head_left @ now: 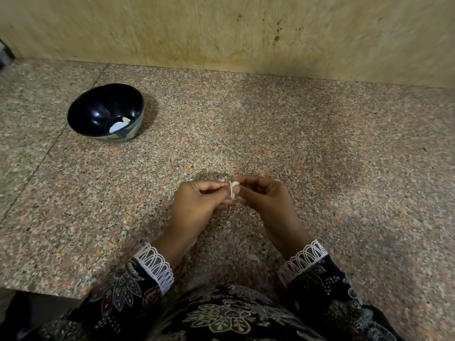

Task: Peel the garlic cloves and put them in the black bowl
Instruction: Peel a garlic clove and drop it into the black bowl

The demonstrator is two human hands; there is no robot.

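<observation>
I've got both hands, left hand (197, 200) and right hand (263, 195), pinching one small pale garlic clove (233, 190) between fingertips near the speckled granite surface's (320, 168) front edge to strip skin, glossy black bowl (105, 112) waiting far-left.

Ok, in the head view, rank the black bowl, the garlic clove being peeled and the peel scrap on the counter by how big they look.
1. Black bowl, clearly largest.
2. Garlic clove and peel scrap: both tiny and alike; fingers partly hide the clove, so no ranking between them.
</observation>
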